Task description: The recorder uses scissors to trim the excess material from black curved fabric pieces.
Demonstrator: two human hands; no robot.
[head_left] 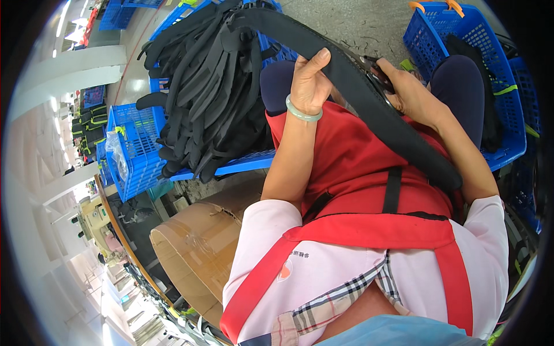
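Observation:
A long black padded strap [369,109] runs slantwise across my lap, its far end reaching onto a heap of similar black padded straps [213,98]. My left hand [309,83], with a pale bangle at its wrist, pinches the strap's left edge; the thumb shows and the other fingers are partly hidden behind it. On the strap's right side, my right hand [410,95] is closed round dark-handled scissors [382,79] with shiny metal parts, close against the strap edge. The scissors' blades are mostly hidden.
Under and beside the heap stand blue plastic crates [135,150]. Another blue crate [499,138] with black pieces is at my right. A brown cardboard box [199,245] lies at my left, near a sewing machine [95,222]. A red apron [363,155] covers my lap.

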